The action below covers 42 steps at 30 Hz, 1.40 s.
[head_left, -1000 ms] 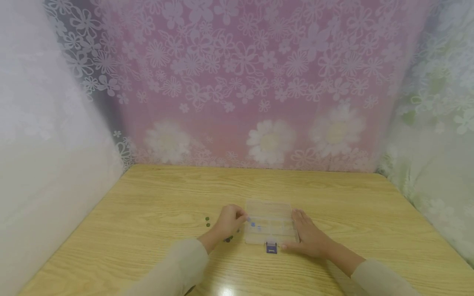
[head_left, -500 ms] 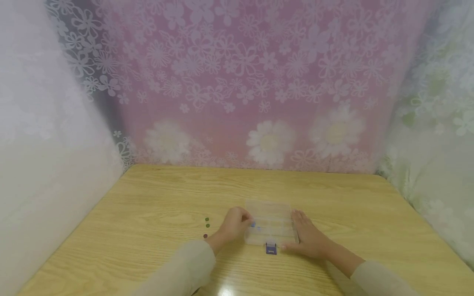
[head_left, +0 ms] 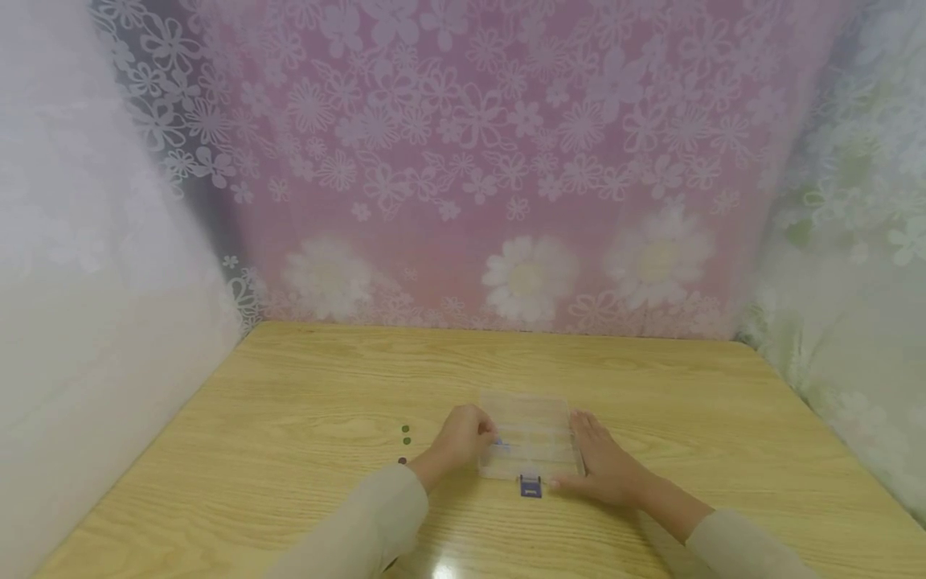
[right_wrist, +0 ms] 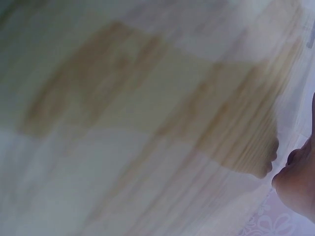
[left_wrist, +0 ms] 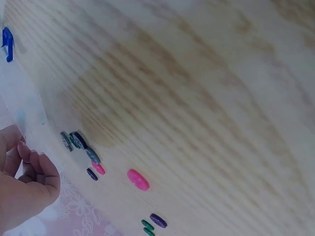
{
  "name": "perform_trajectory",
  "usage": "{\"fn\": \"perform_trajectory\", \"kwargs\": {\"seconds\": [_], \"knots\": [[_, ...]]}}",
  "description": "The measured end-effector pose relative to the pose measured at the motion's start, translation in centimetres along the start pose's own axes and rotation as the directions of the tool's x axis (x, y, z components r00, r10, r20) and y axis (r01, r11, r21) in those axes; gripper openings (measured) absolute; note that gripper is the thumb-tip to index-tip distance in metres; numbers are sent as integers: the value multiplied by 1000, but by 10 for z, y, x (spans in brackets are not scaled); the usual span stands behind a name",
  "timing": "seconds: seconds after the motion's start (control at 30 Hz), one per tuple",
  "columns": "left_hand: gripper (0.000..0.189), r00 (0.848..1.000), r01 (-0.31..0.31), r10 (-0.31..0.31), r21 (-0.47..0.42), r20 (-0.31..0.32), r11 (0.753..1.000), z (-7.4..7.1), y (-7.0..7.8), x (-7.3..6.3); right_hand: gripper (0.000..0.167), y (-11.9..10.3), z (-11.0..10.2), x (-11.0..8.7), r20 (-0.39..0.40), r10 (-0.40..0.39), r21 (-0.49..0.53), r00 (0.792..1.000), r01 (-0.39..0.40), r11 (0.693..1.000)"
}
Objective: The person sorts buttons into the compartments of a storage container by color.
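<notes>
A clear plastic compartment box stands with its lid raised at the back and a dark blue latch hanging in front. My left hand reaches over its left side, thumb and fingertips pinched together. A blue button shows right at those fingertips, inside the box. In the left wrist view, that hand has curled fingers beside the clear wall, and the button is hidden. My right hand rests along the box's right side, fingers straight, thumb near the front corner; the right wrist view catches only part of that hand.
Two green buttons and a purple one lie on the wooden table left of the box. The left wrist view adds a pink button and several dark ones. Flowered cloth hangs behind the table.
My left hand has shifted right and inward over the box's left side, bringing its fingertips to the blue button. My right hand and the box have stayed put.
</notes>
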<state>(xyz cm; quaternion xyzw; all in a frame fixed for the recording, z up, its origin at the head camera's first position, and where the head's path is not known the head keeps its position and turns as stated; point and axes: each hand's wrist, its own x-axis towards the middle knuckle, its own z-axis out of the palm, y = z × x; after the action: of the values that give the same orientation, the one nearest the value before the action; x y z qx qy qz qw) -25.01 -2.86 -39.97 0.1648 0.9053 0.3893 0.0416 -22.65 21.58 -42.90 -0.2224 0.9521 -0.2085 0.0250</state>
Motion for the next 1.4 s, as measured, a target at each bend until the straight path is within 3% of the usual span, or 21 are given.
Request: {"fn": "perform_trajectory", "kwargs": {"seconds": [0.7, 1.2, 1.4], "knots": [[8, 1000, -12, 12, 18, -7, 1000, -2, 2, 0, 108, 0, 0, 0, 4, -2, -7, 1000, 2, 1000], [10, 980, -174, 174, 15, -95, 985, -18, -24, -6, 108, -1, 0, -1, -5, -4, -12, 1000, 4, 1000], [7, 982, -148, 148, 14, -114, 989, -23, -34, -10, 108, -1, 0, -1, -11, -3, -5, 1000, 3, 1000]]}}
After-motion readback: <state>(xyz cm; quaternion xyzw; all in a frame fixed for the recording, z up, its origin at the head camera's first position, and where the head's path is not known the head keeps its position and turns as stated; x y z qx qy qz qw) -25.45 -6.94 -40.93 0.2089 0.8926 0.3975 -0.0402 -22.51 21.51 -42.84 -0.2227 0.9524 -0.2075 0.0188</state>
